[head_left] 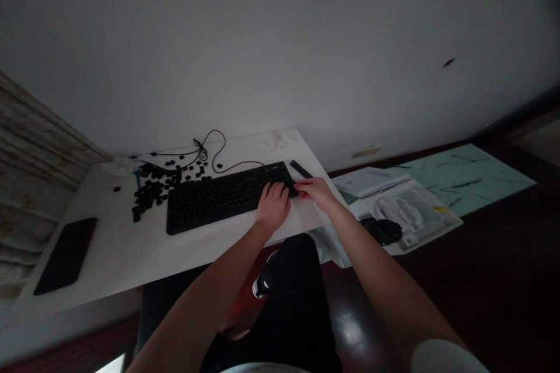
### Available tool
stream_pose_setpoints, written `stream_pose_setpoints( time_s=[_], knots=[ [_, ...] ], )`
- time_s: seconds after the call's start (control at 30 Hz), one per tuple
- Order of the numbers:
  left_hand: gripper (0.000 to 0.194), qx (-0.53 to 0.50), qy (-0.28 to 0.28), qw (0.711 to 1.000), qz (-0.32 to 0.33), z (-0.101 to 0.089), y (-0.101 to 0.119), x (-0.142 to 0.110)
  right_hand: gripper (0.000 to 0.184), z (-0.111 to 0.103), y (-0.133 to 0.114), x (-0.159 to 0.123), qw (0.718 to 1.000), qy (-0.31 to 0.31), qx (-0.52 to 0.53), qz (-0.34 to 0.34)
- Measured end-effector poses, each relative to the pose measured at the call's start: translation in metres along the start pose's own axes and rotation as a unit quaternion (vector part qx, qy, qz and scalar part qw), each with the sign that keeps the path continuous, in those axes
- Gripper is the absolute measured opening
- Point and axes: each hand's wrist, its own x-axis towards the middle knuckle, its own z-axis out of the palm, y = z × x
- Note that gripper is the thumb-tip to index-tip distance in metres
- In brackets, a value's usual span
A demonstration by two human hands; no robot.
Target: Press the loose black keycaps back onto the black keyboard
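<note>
A black keyboard (pixel 219 198) lies on a white table (pixel 131 250). My left hand (pixel 273 205) rests flat on the keyboard's right end, fingers stretched out over the keys. Just beside it, my right hand (pixel 315 190) touches the keyboard's right edge with its fingers pressed together; what it pinches, if anything, is too small and dark to make out. A pile of loose black keycaps (pixel 153 186) lies scattered at the keyboard's upper left. The keyboard's black cable (pixel 210 151) curls behind it.
A black phone (pixel 65 253) lies at the table's left end. A slim black tool (pixel 301 169) sits behind the keyboard's right corner. To the right, lower down, are a white box (pixel 370 182), plastic bags with white parts (pixel 409 213) and a dark round object (pixel 385 230).
</note>
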Motion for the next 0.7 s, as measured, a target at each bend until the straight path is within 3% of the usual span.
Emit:
stream_pose_setpoints(
  time_s=[0.27,0.7],
  knots=[
    [0.037,-0.014,-0.004,0.999,-0.033,0.002,-0.003,0.0,0.017,0.004,-0.008,0.013,0.997,-0.026,-0.048,0.049],
    [0.036,-0.033,-0.001,0.999,-0.037,0.0,-0.004,-0.001,0.021,0.011,-0.005,0.013,0.996,0.026,-0.053,0.06]
  ],
)
